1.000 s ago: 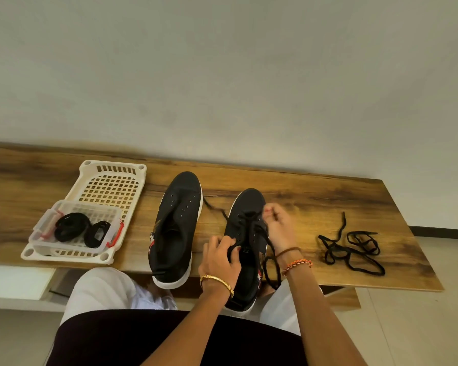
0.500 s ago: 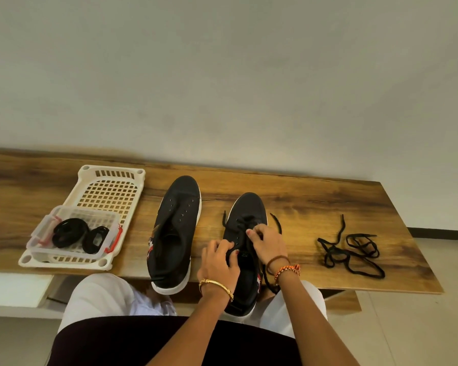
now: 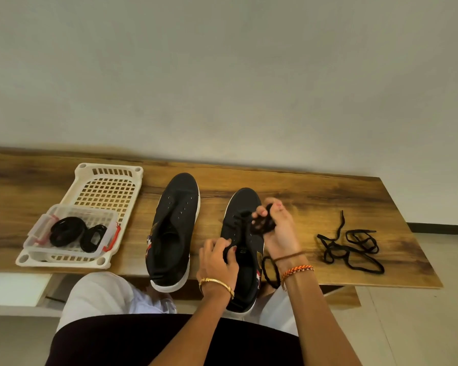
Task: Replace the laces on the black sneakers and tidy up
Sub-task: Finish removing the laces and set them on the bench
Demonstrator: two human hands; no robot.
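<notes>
Lacing under way on the right-hand sneaker

Tabletop of brown wood-grain board [image 3: 315, 196] carries two black canvas sneakers with white soles; the lace-less one [image 3: 173, 228] sits left. The left hand [image 3: 217, 257] grips the other sneaker [image 3: 242, 249] at its tongue. The right hand [image 3: 278, 228] pinches a bunched black cord lace [image 3: 261, 225] over the eyelets. Limp and light, it likely threads best pinched at its stiff tip.

— where's the left hand [image 3: 218, 256]?
— at six o'clock, fingers curled, gripping the sneaker tongue [image 3: 232, 253].
— the right hand [image 3: 278, 228]?
— up at one o'clock of it, pinching a black lace [image 3: 261, 223].
</notes>
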